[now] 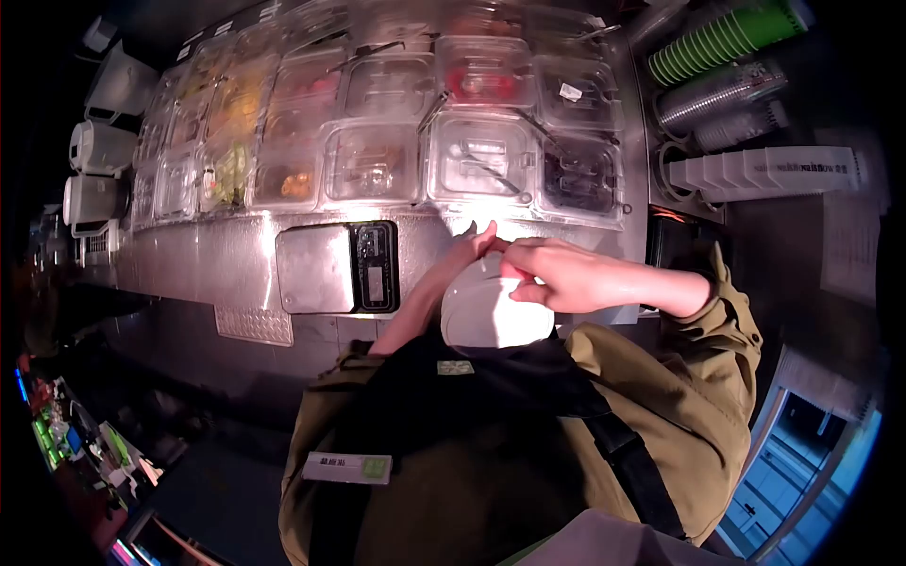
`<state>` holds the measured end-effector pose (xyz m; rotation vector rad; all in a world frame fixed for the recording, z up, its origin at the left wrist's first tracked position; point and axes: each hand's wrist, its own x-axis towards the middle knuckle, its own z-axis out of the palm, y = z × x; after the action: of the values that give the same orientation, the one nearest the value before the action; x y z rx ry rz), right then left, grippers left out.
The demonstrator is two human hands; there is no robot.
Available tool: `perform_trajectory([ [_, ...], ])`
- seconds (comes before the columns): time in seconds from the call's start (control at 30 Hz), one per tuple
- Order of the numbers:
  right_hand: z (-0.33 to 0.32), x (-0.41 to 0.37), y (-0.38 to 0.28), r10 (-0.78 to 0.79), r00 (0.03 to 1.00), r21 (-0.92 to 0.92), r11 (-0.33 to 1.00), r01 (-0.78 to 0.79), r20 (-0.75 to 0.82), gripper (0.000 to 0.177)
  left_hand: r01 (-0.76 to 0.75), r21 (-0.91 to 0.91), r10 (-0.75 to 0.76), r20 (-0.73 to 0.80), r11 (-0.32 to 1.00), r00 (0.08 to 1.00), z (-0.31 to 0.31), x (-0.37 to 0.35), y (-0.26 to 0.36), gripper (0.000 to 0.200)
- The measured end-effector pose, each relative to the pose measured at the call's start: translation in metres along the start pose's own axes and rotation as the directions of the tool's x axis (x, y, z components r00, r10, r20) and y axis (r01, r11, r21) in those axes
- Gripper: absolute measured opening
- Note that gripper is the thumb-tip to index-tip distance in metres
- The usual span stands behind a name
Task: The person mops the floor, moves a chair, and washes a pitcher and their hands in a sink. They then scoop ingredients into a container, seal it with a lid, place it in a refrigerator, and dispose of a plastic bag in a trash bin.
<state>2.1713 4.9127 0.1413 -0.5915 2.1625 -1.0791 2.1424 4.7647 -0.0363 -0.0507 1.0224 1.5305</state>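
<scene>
A smooth white rounded object [495, 316], cup- or bowl-like, is in front of my chest. My right hand [545, 274] reaches in from the right with bent fingers, thumb and fingertips closed at its upper right edge. Behind the object, my left hand [477, 247] comes up from the left, a fingertip pointing toward the food containers; the rest of its fingers are partly hidden. The two hands meet near the object's top. Just beyond them stands a clear lidded container [483, 160] with a dark-handled utensil lying across it.
A flat scale [316, 269] with a black button panel is left of my hands on the metal counter [203, 255]. Rows of clear food containers [373, 165] fill the back. Green cups [727, 42], clear cups and white cups [764, 173] are stacked at right.
</scene>
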Motion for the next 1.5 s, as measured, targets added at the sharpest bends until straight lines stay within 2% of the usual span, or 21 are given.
perform_trajectory([
  [0.1,0.008,-0.008,0.011,0.041,0.997,-0.182,0.982,-0.052,-0.066,0.019,-0.197,0.271,0.211,-0.024,0.942,0.977,-0.011,-0.001,0.004,0.059],
  [0.17,0.006,-0.024,0.0,0.004,0.983,-0.129,0.991,-0.029,-0.186,0.019,-0.156,0.105,0.16,-0.035,0.982,0.986,0.004,-0.016,0.026,0.063],
  [0.23,0.011,-0.048,0.002,0.1,0.958,-0.053,0.991,-0.119,-0.27,0.02,-0.17,0.235,0.171,0.015,0.957,0.985,-0.006,-0.021,0.042,0.061],
  [0.3,0.019,-0.077,0.011,0.139,0.823,0.018,0.988,-0.155,-0.551,0.022,-0.109,0.537,0.189,-0.097,0.837,0.977,-0.011,-0.028,0.055,0.06],
  [0.37,0.031,-0.11,0.04,0.448,0.602,0.381,0.892,-0.244,-0.662,0.017,-0.096,0.623,0.207,-0.108,0.776,0.972,-0.009,-0.04,0.061,0.054],
  [0.43,0.046,-0.144,0.085,0.643,0.488,0.6,0.754,-0.268,-0.59,0.014,-0.092,0.701,0.233,-0.108,0.707,0.967,-0.002,-0.046,0.065,0.048],
  [0.53,0.093,-0.155,0.145,0.722,0.426,0.684,0.677,-0.272,-0.545,0.014,-0.068,0.744,0.217,-0.105,0.665,0.97,0.012,-0.048,0.071,0.031],
  [0.67,0.143,-0.139,0.204,0.791,0.372,0.775,0.586,-0.236,-0.485,0.021,-0.151,0.75,0.407,-0.169,0.644,0.898,0.026,-0.047,0.066,0.017],
  [0.7,0.15,-0.136,0.215,0.79,0.362,0.776,0.59,-0.225,-0.495,0.022,-0.31,0.81,0.583,-0.049,0.499,0.811,0.027,-0.05,0.063,0.015],
  [0.77,0.148,-0.129,0.214,0.744,0.287,0.595,0.659,-0.46,-0.603,0.022,-0.54,0.834,0.818,0.229,0.114,0.527,0.034,-0.06,0.06,0.014],
  [0.8,0.147,-0.125,0.209,0.709,0.262,0.487,0.661,-0.571,-0.655,0.023,-0.368,0.929,0.848,0.16,0.044,0.505,0.045,-0.074,0.054,0.014],
  [0.9,0.115,-0.098,0.131,0.342,0.219,0.197,0.844,-0.498,-0.914,0.023,-0.147,0.938,0.841,0.347,-0.314,0.416,0.064,-0.096,0.037,0.015],
  [0.93,0.11,-0.085,0.113,0.164,0.279,0.044,0.92,-0.391,-0.946,0.024,-0.118,0.938,0.848,0.344,-0.325,0.404,0.074,-0.1,0.03,0.018],
  [1.03,0.102,-0.05,0.072,-0.281,0.419,-0.363,0.923,-0.129,-0.864,0.027,-0.049,0.888,0.854,0.454,-0.457,0.255,0.081,-0.094,0.013,0.023],
  [1.07,0.096,-0.043,0.06,-0.281,0.447,-0.344,0.937,-0.065,-0.849,0.026,-0.032,0.876,0.844,0.472,-0.481,0.254,0.082,-0.096,0.012,0.026],
  [1.27,0.084,-0.03,0.052,-0.485,0.565,-0.446,0.868,0.217,-0.668,0.019,-0.063,0.868,0.812,0.484,-0.492,0.326,0.086,-0.112,-0.003,0.027],
  [1.33,0.086,-0.032,0.06,-0.597,0.533,-0.563,0.788,0.248,-0.6,0.025,-0.057,0.941,0.923,0.339,-0.335,0.183,0.085,-0.117,-0.014,0.022],
  [1.37,0.092,-0.035,0.062,-0.52,0.619,-0.523,0.829,0.198,-0.589,0.025,-0.064,0.966,0.96,0.258,-0.252,0.106,0.084,-0.118,-0.021,0.019],
  [1.4,0.102,-0.041,0.062,-0.435,0.694,-0.484,0.864,0.141,-0.574,0.025,-0.082,0.995,0.988,-0.038,0.05,0.148,0.081,-0.128,-0.035,0.008],
  [1.43,0.106,-0.041,0.072,-0.533,0.694,-0.589,0.785,0.193,-0.483,0.025,-0.19,0.916,0.922,-0.305,0.352,0.241,0.074,-0.132,-0.05,0.01],
  [1.5,0.11,-0.041,0.081,-0.648,0.693,-0.704,0.649,0.288,-0.315,0.027,-0.291,0.477,0.558,-0.674,0.829,0.484,0.059,-0.132,-0.081,0.015],
])
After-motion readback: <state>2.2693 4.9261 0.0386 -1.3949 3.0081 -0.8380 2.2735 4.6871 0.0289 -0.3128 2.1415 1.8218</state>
